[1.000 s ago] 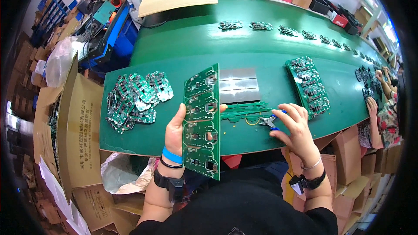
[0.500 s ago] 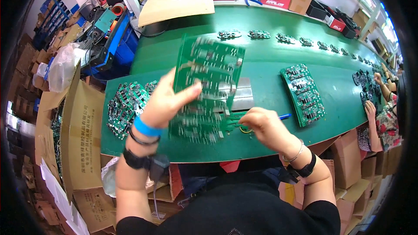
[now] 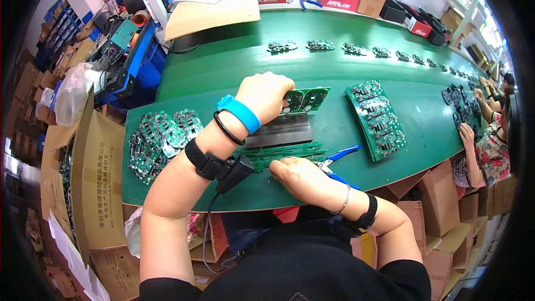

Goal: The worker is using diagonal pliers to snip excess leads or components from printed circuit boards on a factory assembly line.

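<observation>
My left hand (image 3: 266, 96) is closed on a green circuit board panel (image 3: 312, 100), gripping it from above. The panel stands on edge at the far side of a dark grey metal block (image 3: 281, 132); my hand hides part of it. My right hand (image 3: 298, 177) has its fingers curled by a pile of thin green board strips (image 3: 290, 151); anything inside them is hidden. Just right of that hand lie blue-handled pliers (image 3: 336, 159) on the table.
Loose small circuit boards (image 3: 161, 142) are heaped on the left of the green table (image 3: 223, 58). On the right sits a stack of board panels (image 3: 378, 120). A row of small boards (image 3: 320, 45) runs along the back. A co-worker's hand (image 3: 467, 134) is at far right.
My left hand has moved away from me and right, turning the panel from broadside to edge-on by the metal block. My right hand has moved left and nearer me, leaving the pliers in plain view.
</observation>
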Available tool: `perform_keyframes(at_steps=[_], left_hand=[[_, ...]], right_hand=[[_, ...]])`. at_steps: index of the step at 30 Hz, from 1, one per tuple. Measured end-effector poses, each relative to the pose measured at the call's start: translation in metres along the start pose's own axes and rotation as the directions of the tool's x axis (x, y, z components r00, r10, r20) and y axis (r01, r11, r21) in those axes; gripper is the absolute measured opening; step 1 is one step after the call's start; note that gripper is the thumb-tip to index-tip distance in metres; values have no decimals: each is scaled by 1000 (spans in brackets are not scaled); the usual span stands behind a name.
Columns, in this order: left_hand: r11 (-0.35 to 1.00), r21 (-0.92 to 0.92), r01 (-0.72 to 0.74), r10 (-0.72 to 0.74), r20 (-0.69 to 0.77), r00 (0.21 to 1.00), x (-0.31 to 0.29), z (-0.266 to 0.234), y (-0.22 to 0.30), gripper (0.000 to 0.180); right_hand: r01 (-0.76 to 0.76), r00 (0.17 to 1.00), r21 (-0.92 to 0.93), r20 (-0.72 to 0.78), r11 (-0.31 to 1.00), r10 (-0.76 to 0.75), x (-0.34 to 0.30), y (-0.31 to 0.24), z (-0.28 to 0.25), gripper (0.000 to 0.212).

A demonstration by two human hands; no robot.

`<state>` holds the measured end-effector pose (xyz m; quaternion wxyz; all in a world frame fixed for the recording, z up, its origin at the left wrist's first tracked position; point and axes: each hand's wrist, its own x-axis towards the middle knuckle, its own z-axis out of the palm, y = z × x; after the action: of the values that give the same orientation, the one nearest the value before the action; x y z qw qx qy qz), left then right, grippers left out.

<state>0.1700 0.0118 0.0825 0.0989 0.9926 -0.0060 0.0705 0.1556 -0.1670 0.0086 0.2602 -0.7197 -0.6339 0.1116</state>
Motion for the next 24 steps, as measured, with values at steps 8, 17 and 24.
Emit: perform_keyframes(at_steps=[8, 17, 24], left_hand=[[1000, 12, 25, -25, -9, 1000, -4, 4, 5, 21], [982, 181, -58, 78, -105, 991, -1, 16, 4, 34], [989, -128, -79, 80, -3, 997, 42, 19, -54, 49]], right_hand=[[27, 986, -52, -165, 998, -35, -4, 5, -26, 8], [-243, 903, -201, -403, 949, 146, 37, 80, -81, 35], [-165, 824, 0, -550, 986, 138, 64, 108, -85, 57]])
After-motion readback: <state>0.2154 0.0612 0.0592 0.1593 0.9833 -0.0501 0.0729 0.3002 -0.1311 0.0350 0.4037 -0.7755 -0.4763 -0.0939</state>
